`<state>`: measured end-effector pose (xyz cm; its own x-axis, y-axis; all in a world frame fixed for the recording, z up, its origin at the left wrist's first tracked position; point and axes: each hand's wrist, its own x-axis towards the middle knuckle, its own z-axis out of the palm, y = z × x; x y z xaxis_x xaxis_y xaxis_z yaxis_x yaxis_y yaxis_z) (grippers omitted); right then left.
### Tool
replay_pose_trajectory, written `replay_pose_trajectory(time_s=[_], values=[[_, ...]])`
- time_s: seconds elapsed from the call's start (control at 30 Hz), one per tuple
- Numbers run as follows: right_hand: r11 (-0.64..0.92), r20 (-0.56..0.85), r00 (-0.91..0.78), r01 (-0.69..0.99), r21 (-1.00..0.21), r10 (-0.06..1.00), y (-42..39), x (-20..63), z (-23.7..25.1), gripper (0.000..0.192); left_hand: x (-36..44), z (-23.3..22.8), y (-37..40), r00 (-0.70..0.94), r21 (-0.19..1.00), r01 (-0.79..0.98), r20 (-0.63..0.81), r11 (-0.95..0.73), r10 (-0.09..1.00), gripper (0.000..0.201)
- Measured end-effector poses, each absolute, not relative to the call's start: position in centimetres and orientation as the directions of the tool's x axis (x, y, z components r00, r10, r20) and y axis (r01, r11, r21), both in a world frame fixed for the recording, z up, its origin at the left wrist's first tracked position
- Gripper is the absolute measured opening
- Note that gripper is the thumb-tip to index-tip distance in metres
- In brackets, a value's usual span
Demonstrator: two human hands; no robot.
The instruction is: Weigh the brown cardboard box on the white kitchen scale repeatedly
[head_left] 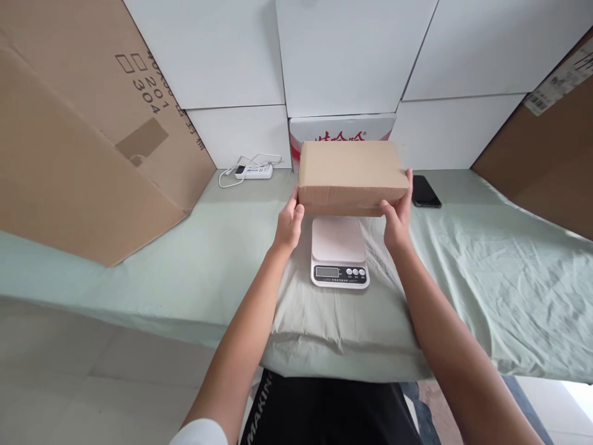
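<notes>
Both hands grip a plain cardboard box (353, 175) by its ends, the left hand (289, 224) at one side, the right hand (397, 217) at the other. Just beneath it sits a white kitchen scale (339, 251) on the pale green sheet (486, 278); a dark phone (425, 191) lies near the right hand.

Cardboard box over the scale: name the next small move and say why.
Probably bring the cardboard box a little nearer and lower it flat. The left hand and right hand hold it by its ends just behind the bare platform of the scale.
</notes>
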<state>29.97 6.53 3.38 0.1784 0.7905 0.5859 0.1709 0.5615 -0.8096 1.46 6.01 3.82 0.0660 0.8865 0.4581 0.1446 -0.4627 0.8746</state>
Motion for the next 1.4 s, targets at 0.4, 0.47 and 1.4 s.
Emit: replay_pose_trajectory(time_s=[0.4, 0.47, 1.4], values=[[0.501, 0.523, 0.257, 0.152, -0.852, 0.812, -3.4, 29.2, -0.2, 0.104, -0.5, -0.5, -4.1, 0.132, 0.904, -0.016, 0.427, -0.428, 0.895, 0.093], [0.507, 0.534, 0.257, 0.169, -0.845, 0.806, -3.2, 29.3, -0.4, 0.100, -0.3, -0.7, -3.8, 0.127, 0.905, -0.003, 0.422, -0.425, 0.898, 0.093], [0.511, 0.491, 0.539, 0.126, -0.851, 0.685, -2.0, 30.6, -0.1, 0.080, -0.9, -1.7, -2.3, -0.159, 0.913, -0.061, 0.391, -0.404, 0.906, 0.098]])
